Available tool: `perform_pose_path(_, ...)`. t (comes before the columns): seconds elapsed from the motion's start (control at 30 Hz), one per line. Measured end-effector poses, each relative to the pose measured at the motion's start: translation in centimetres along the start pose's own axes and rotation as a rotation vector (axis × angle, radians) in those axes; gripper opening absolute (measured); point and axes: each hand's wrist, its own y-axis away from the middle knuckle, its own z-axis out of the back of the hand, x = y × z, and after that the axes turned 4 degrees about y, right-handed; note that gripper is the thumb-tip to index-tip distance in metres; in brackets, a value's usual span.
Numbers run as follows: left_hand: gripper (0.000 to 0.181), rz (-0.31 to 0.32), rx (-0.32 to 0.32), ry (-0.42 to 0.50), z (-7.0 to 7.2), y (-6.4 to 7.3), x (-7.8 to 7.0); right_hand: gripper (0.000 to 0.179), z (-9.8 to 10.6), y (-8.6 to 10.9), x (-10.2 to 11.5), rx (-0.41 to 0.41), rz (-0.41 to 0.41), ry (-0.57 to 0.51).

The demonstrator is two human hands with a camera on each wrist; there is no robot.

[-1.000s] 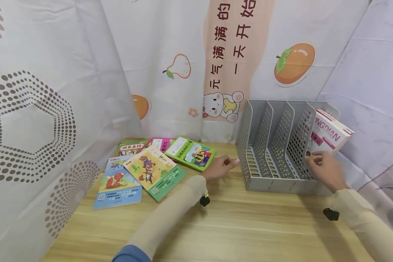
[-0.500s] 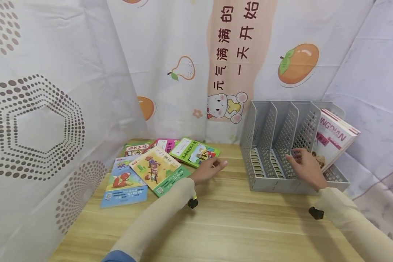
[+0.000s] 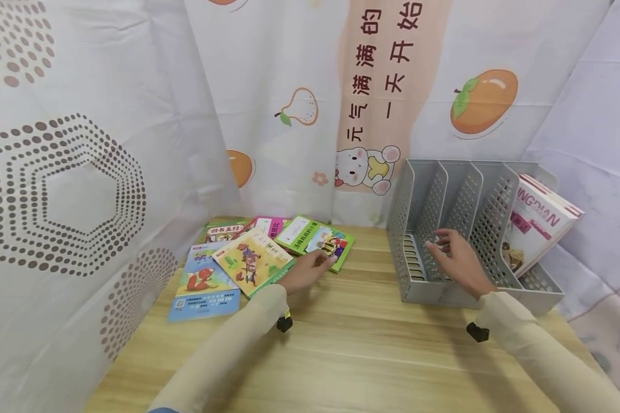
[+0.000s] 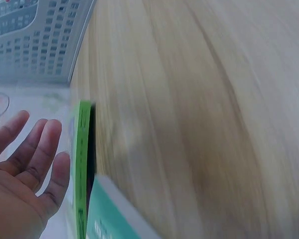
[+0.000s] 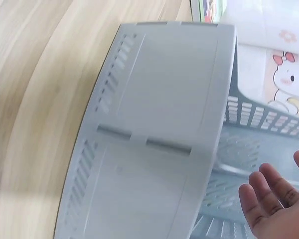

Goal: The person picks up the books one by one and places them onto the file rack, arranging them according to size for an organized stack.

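Shifted left since earlier, the right hand (image 3: 460, 261) hovers over the grey perforated plastic rack (image 3: 423, 291), the left hand (image 3: 305, 272) near the bright-green illustrated book (image 3: 315, 238) on the wooden counter (image 3: 351, 350); each grip is empty, relaxed.

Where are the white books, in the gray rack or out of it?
In: the head view shows the white books in the rightmost compartment of the gray rack.
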Motion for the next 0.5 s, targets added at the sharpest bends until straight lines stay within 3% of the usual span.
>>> perform_pose_path(0.17, 0.062, 0.021, -0.008, -0.009, 1.5, 0.8, 0.9, 0.062, -1.0, -0.6, 1.4, -0.001, 0.007, -0.013)
perform_pose_path(0.5, 0.053, 0.049, -0.047, -0.004, 3.9, 2.5, 2.3, 0.060, -3.8, -2.4, 4.2, 0.038, 0.040, -0.069)
